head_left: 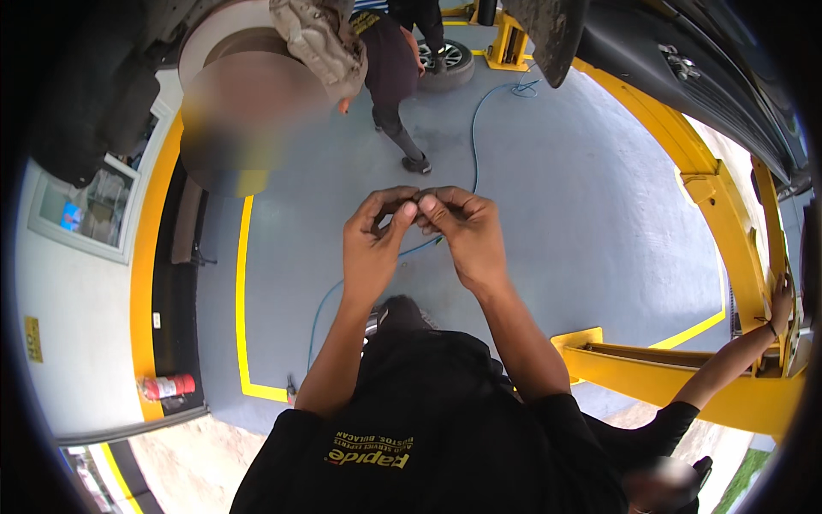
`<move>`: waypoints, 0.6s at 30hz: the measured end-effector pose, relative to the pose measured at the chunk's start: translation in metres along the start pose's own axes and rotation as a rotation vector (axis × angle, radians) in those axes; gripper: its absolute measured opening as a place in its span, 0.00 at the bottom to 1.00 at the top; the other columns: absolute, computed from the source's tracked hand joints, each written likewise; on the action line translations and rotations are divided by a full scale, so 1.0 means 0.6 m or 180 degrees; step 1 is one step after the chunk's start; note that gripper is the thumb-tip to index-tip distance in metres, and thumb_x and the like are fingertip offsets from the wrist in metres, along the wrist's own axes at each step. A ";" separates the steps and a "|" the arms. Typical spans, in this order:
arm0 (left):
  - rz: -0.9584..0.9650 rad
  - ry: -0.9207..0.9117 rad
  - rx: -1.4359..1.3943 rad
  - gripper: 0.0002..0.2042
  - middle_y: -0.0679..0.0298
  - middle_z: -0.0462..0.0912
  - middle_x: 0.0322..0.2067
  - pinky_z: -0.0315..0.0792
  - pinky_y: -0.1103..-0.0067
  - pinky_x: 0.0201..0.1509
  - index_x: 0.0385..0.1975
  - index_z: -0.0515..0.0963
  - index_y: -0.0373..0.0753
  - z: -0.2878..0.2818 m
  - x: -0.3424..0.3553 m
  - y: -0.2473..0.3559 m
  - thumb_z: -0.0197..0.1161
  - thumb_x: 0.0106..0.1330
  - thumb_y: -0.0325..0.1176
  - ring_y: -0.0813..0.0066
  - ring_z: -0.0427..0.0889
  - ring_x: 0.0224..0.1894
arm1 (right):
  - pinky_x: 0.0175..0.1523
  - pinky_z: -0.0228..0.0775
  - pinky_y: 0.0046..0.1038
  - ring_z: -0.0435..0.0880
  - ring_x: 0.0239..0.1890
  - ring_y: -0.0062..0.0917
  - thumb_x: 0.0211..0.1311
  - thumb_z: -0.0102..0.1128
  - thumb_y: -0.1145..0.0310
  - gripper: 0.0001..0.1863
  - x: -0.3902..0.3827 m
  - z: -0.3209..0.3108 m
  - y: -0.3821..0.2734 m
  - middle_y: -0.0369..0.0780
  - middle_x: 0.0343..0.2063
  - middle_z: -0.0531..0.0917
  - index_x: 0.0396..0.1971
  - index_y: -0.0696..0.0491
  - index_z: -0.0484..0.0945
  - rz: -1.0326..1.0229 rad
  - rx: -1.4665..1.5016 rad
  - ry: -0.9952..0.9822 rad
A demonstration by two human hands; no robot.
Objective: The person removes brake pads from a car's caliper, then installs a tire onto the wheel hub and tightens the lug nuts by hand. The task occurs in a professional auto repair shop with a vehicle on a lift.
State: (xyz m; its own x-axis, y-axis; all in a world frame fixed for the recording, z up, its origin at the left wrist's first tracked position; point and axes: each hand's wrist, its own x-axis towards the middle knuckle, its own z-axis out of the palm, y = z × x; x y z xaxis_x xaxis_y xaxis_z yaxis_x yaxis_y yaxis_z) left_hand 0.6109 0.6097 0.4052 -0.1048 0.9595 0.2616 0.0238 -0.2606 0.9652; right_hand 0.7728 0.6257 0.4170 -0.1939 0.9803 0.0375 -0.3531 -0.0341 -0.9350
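Small dark piece (419, 195), mostly hidden, is sitting mid-view above the grey floor (565, 223). Left to right: red extinguisher (169, 387) is resting by the wall; left hand (374, 230) is pinching the piece narrowly; right hand (476, 233) is pinching opposite; yellow lift arm (655, 368) is reaching across. Handling seemingly ongoing, nothing looking finished; remainder: cannot tell.

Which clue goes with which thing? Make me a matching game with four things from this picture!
Things
1. Left hand
2. Hose
3. Fire extinguisher
4. Wheel with spokes

Clues
A. Red, at the lower left
B. Round, at the top middle
C. Raised, thumb tip close to the right hand
D. Thin and blue, running along the floor

Right pairs: 1-C, 2-D, 3-A, 4-B
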 end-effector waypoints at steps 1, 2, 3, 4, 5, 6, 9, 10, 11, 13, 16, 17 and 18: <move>0.0058 0.0086 0.0070 0.11 0.59 0.88 0.48 0.84 0.75 0.53 0.52 0.84 0.31 0.005 0.002 -0.006 0.69 0.77 0.31 0.73 0.87 0.50 | 0.45 0.78 0.24 0.84 0.36 0.20 0.76 0.69 0.69 0.12 0.004 -0.001 -0.004 0.39 0.37 0.89 0.47 0.64 0.87 0.0021 0.0083 -0.0021; 0.0048 0.0230 0.0133 0.11 0.59 0.88 0.47 0.84 0.75 0.53 0.52 0.85 0.31 0.011 -0.002 -0.001 0.70 0.77 0.31 0.73 0.87 0.50 | 0.46 0.79 0.24 0.85 0.37 0.20 0.76 0.69 0.69 0.13 0.007 -0.002 -0.005 0.40 0.38 0.90 0.48 0.64 0.88 0.0040 0.0163 -0.0040; 0.0040 0.0374 0.0196 0.11 0.59 0.89 0.47 0.85 0.75 0.52 0.51 0.85 0.31 0.017 -0.009 0.012 0.70 0.76 0.30 0.72 0.88 0.50 | 0.51 0.82 0.26 0.88 0.40 0.22 0.76 0.70 0.69 0.14 0.008 -0.009 -0.004 0.42 0.41 0.91 0.51 0.64 0.88 0.0149 0.0022 -0.0095; 0.0069 0.0519 0.0238 0.10 0.59 0.89 0.46 0.85 0.74 0.52 0.50 0.85 0.31 0.024 -0.008 0.012 0.71 0.76 0.30 0.72 0.88 0.50 | 0.51 0.83 0.26 0.88 0.41 0.23 0.76 0.69 0.71 0.13 0.015 -0.015 -0.002 0.43 0.41 0.91 0.50 0.65 0.88 0.0138 0.0005 -0.0114; 0.0134 0.0549 0.0198 0.10 0.59 0.89 0.46 0.86 0.75 0.52 0.50 0.85 0.31 0.027 -0.006 0.001 0.71 0.75 0.30 0.72 0.88 0.50 | 0.51 0.84 0.26 0.89 0.41 0.23 0.76 0.68 0.73 0.12 0.020 -0.019 0.001 0.43 0.41 0.91 0.50 0.65 0.88 0.0125 -0.0012 -0.0135; 0.0200 0.0581 0.0159 0.10 0.59 0.89 0.46 0.86 0.75 0.52 0.49 0.86 0.30 0.029 -0.003 -0.011 0.71 0.75 0.29 0.73 0.88 0.50 | 0.51 0.85 0.27 0.90 0.42 0.24 0.76 0.66 0.74 0.11 0.027 -0.022 0.005 0.44 0.40 0.91 0.49 0.66 0.87 0.0112 -0.0029 -0.0157; 0.0362 0.0595 0.0021 0.09 0.58 0.90 0.46 0.88 0.75 0.52 0.47 0.86 0.29 0.028 0.015 -0.063 0.72 0.74 0.28 0.73 0.89 0.49 | 0.50 0.86 0.27 0.91 0.42 0.25 0.75 0.67 0.76 0.10 0.062 -0.038 0.033 0.44 0.41 0.91 0.49 0.66 0.87 0.0022 -0.0139 -0.0247; 0.0414 0.0570 -0.0028 0.09 0.58 0.90 0.46 0.88 0.75 0.52 0.46 0.86 0.29 0.025 0.023 -0.083 0.72 0.74 0.28 0.73 0.89 0.48 | 0.50 0.87 0.27 0.91 0.42 0.25 0.75 0.68 0.76 0.10 0.077 -0.041 0.046 0.44 0.41 0.91 0.49 0.66 0.87 0.0025 -0.0236 -0.0234; 0.0418 0.0597 0.0019 0.08 0.58 0.90 0.45 0.88 0.75 0.52 0.46 0.86 0.29 0.021 0.031 -0.105 0.72 0.74 0.28 0.73 0.89 0.47 | 0.49 0.87 0.27 0.91 0.41 0.24 0.75 0.68 0.76 0.10 0.093 -0.043 0.058 0.44 0.41 0.91 0.49 0.66 0.87 0.0027 -0.0332 -0.0227; 0.0460 0.0666 0.0106 0.08 0.58 0.91 0.44 0.88 0.75 0.51 0.44 0.87 0.29 0.012 0.053 -0.151 0.72 0.74 0.29 0.74 0.90 0.45 | 0.49 0.87 0.27 0.90 0.41 0.24 0.75 0.68 0.76 0.10 0.133 -0.051 0.090 0.44 0.41 0.91 0.49 0.66 0.87 -0.0035 -0.0582 -0.0342; 0.0504 0.0821 0.0260 0.09 0.59 0.91 0.41 0.87 0.76 0.48 0.44 0.87 0.29 -0.016 0.102 -0.232 0.72 0.75 0.30 0.75 0.89 0.42 | 0.50 0.87 0.27 0.90 0.41 0.23 0.75 0.68 0.75 0.10 0.200 -0.065 0.148 0.43 0.41 0.91 0.49 0.65 0.87 -0.0238 -0.0842 -0.0679; 0.0525 0.0873 0.0180 0.09 0.60 0.91 0.40 0.86 0.77 0.47 0.44 0.87 0.29 -0.024 0.120 -0.258 0.72 0.76 0.31 0.76 0.88 0.42 | 0.50 0.86 0.26 0.90 0.41 0.22 0.75 0.68 0.75 0.10 0.226 -0.068 0.167 0.42 0.41 0.91 0.49 0.65 0.87 -0.0307 -0.0795 -0.0770; 0.0547 0.0925 0.0103 0.10 0.60 0.91 0.40 0.85 0.78 0.45 0.44 0.87 0.29 -0.029 0.137 -0.280 0.71 0.76 0.32 0.77 0.88 0.42 | 0.50 0.86 0.26 0.90 0.41 0.22 0.75 0.69 0.75 0.10 0.252 -0.070 0.188 0.42 0.41 0.91 0.49 0.65 0.87 -0.0375 -0.0744 -0.0866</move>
State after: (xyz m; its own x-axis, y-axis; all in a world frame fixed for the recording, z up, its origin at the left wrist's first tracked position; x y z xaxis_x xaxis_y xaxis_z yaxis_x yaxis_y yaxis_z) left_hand 0.5808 0.7307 0.2646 -0.3755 0.8298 0.4128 0.0968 -0.4079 0.9079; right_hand 0.7421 0.7783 0.3023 -0.4115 0.8863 0.2127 -0.1752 0.1521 -0.9727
